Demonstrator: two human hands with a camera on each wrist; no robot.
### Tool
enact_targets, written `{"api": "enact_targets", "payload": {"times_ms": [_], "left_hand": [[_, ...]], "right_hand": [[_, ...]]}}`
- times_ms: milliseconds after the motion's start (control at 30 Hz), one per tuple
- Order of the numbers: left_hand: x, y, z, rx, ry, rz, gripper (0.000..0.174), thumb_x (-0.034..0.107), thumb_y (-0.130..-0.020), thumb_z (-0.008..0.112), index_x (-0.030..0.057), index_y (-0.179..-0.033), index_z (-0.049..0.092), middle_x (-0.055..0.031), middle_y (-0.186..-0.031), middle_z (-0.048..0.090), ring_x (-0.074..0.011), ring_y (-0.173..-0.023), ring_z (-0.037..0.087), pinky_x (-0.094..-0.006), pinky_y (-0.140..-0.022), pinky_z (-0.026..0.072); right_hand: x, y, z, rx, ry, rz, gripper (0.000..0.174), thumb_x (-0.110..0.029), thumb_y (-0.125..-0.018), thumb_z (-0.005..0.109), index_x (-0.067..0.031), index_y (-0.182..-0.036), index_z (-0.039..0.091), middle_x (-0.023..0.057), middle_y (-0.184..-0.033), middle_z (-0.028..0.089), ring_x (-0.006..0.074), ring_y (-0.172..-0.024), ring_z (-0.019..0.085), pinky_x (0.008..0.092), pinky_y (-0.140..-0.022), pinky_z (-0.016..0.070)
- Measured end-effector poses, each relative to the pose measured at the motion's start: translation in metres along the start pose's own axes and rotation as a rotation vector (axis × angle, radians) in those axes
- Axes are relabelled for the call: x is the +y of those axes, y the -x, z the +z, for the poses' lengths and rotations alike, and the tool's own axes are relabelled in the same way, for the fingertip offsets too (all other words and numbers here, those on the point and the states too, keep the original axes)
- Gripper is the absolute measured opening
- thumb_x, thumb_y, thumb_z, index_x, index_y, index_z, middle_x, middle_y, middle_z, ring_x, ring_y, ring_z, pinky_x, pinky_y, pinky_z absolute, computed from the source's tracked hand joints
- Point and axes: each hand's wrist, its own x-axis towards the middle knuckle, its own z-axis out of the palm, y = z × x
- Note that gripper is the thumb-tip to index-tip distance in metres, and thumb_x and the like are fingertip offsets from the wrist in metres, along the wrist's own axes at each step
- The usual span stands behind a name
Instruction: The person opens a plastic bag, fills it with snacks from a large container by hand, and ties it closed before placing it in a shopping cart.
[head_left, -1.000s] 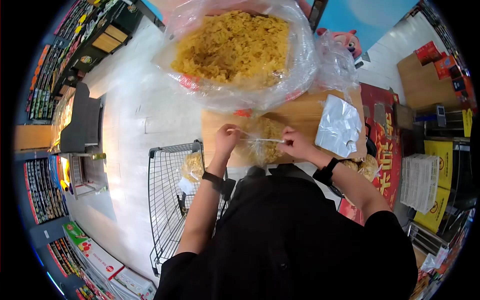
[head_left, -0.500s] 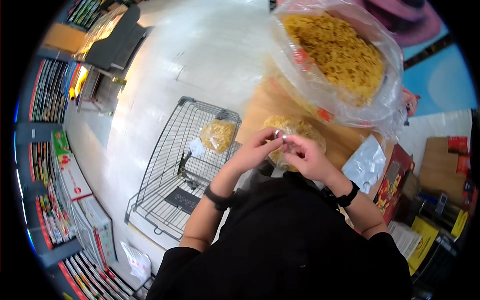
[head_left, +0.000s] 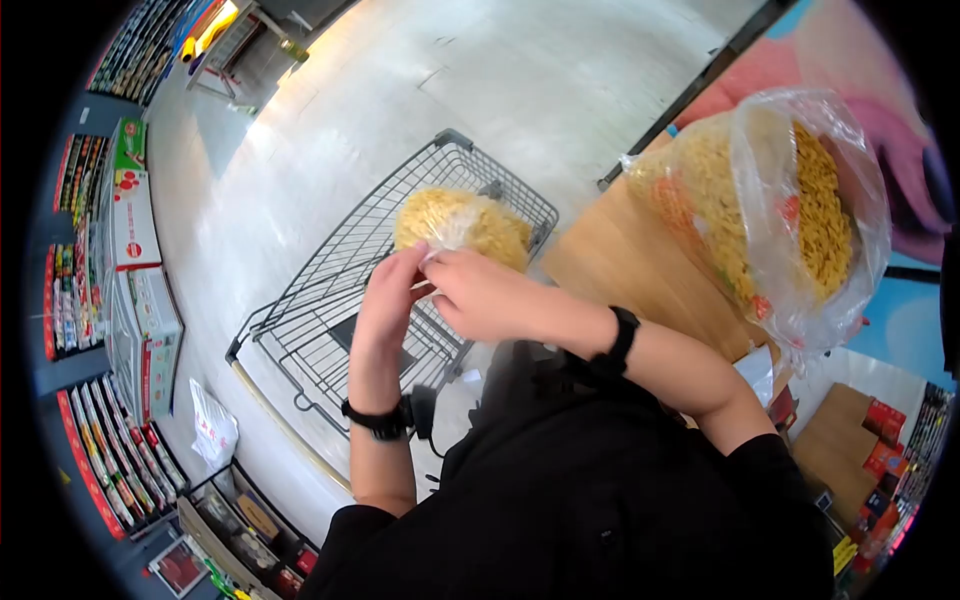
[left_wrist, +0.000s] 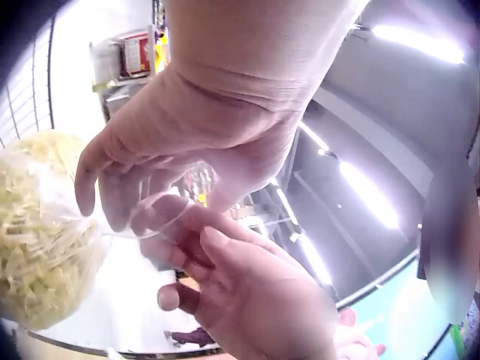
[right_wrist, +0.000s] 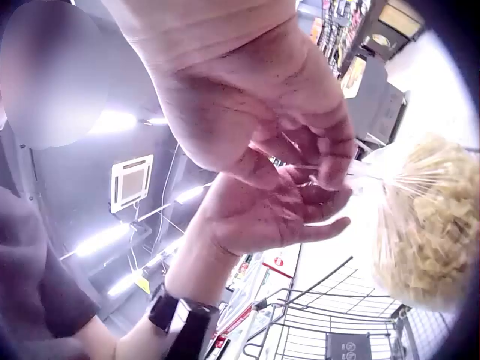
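A clear plastic bag [head_left: 455, 225] of yellow, pasta-like pieces hangs over the shopping cart [head_left: 452, 138], its top gathered into a narrow neck. My left hand [head_left: 385, 305] and right hand [head_left: 480, 290] meet at that neck. Curled fingers of the right hand [right_wrist: 277, 112] pinch the twisted plastic, and the bag [right_wrist: 431, 225] dangles beyond them in the right wrist view. Clear film stretches around the fingers of the left hand [left_wrist: 180, 142] in the left wrist view. Fingers partly hide the knot area. Below, the bag overlaps the cart's contents in the head view.
A wooden table [head_left: 640, 270] stands to the right of the cart, with a large open plastic sack [head_left: 745, 190] of the same yellow pieces on its far side. Shelves and boxes [head_left: 140, 235] line the left. A white plastic bag [head_left: 212, 425] lies near them.
The bag has moved from the table leftward to over the cart, both hands staying at its neck. The view has turned left, and the earlier stretched tie is now bunched between the fingers.
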Motion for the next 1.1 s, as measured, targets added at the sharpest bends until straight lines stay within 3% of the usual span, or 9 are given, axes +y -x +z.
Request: {"api": "enact_targets", "payload": {"times_ms": [133, 233, 333, 433, 600, 800, 933, 1033, 1100], "left_hand": [[-0.055, -0.12, -0.071, -0.133, 0.237, -0.183, 0.033, 0.033, -0.095, 0.056, 0.0006, -0.099, 0.064, -0.0075, -0.089, 0.066, -0.0168, -0.09, 0.062, -0.029, -0.08, 0.0485], [-0.069, -0.179, -0.089, 0.156, -0.435, -0.024, 0.029, 0.031, -0.092, 0.059, 0.0022, -0.087, 0.061, -0.008, -0.081, 0.063, -0.0216, -0.083, 0.061, -0.033, -0.081, 0.0494], [-0.097, -0.23, -0.132, 0.144, 0.443, -0.213, 0.024, 0.025, -0.09, 0.058, 0.0037, -0.08, 0.054, -0.0085, -0.081, 0.057, -0.0241, -0.084, 0.058, -0.0366, -0.087, 0.0483], [-0.062, -0.218, -0.101, 0.279, 0.755, -0.226, 0.023, 0.022, -0.09, 0.055, 0.0051, -0.077, 0.048, -0.0095, -0.086, 0.052, -0.0259, -0.091, 0.055, -0.0397, -0.092, 0.046], [-0.059, -0.253, -0.076, 0.341, 1.12, -0.111, 0.016, 0.019, -0.089, 0.047, 0.0045, -0.082, 0.043, -0.0105, -0.094, 0.052, -0.0271, -0.1, 0.053, -0.04, -0.094, 0.0437], [-0.09, -0.297, -0.069, 0.238, 0.794, 0.025, 0.019, 0.023, -0.088, 0.052, 0.004, -0.089, 0.049, -0.011, -0.1, 0.055, -0.0268, -0.097, 0.056, -0.0389, -0.087, 0.0456], [-0.099, -0.29, -0.054, 0.292, -0.17, -0.208, 0.034, 0.031, -0.089, 0.059, 0.0036, -0.109, 0.059, -0.0088, -0.105, 0.062, -0.0214, -0.094, 0.059, -0.0346, -0.073, 0.046], [-0.104, -0.27, -0.028, 0.091, -0.363, 0.192, 0.032, 0.025, -0.09, 0.058, 0.0028, -0.113, 0.061, -0.0062, -0.1, 0.065, -0.0173, -0.087, 0.061, -0.0297, -0.071, 0.0458], [-0.072, -0.215, 0.031, -0.255, -0.423, 0.174, 0.022, 0.02, -0.094, 0.056, 0.0026, -0.104, 0.064, -0.0054, -0.093, 0.067, -0.0142, -0.082, 0.062, -0.0268, -0.073, 0.0475]], "right_hand": [[0.061, -0.054, 0.059, 0.153, 0.098, -0.114, 0.024, -0.006, -0.083, 0.052, 0.0076, -0.103, 0.057, 0.0268, -0.116, 0.052, 0.0416, -0.104, 0.055, 0.0464, -0.09, 0.0455], [0.056, -0.058, 0.046, -0.217, 0.169, 0.087, 0.028, -0.008, -0.084, 0.053, 0.0058, -0.108, 0.058, 0.0248, -0.117, 0.054, 0.0404, -0.107, 0.055, 0.0449, -0.092, 0.0454], [0.093, -0.025, 0.032, -0.388, -0.037, 0.238, 0.034, -0.016, -0.087, 0.058, 0.0022, -0.116, 0.059, 0.0225, -0.114, 0.059, 0.0382, -0.107, 0.057, 0.0431, -0.091, 0.0469], [0.157, 0.042, 0.026, -0.12, -0.046, 0.304, 0.034, -0.023, -0.087, 0.06, -0.0024, -0.114, 0.061, 0.0204, -0.104, 0.065, 0.0379, -0.099, 0.062, 0.0433, -0.084, 0.0502], [0.182, 0.124, -0.016, 0.104, -0.33, 0.811, 0.035, -0.024, -0.094, 0.057, -0.0008, -0.121, 0.059, 0.0146, -0.106, 0.067, 0.0232, -0.093, 0.064, 0.0349, -0.081, 0.0517], [0.178, 0.194, -0.023, 0.282, -0.309, 0.987, 0.034, -0.022, -0.094, 0.059, 0.0004, -0.119, 0.061, 0.0127, -0.103, 0.067, 0.0199, -0.091, 0.064, 0.0325, -0.08, 0.0517], [0.172, 0.24, -0.007, 0.419, -0.293, 0.982, 0.031, -0.02, -0.094, 0.059, 0.0002, -0.116, 0.062, 0.0102, -0.098, 0.067, 0.0156, -0.085, 0.062, 0.0308, -0.076, 0.0509], [0.172, 0.289, 0.009, 0.578, -0.308, 0.998, 0.029, -0.02, -0.093, 0.06, 0.0001, -0.114, 0.063, 0.0081, -0.095, 0.067, 0.0124, -0.083, 0.06, 0.0299, -0.074, 0.0502], [0.181, 0.33, 0.027, 0.752, -0.259, 1.065, 0.029, -0.019, -0.092, 0.061, -0.0007, -0.114, 0.063, 0.0081, -0.096, 0.067, 0.0133, -0.083, 0.06, 0.0307, -0.073, 0.0501]]}}
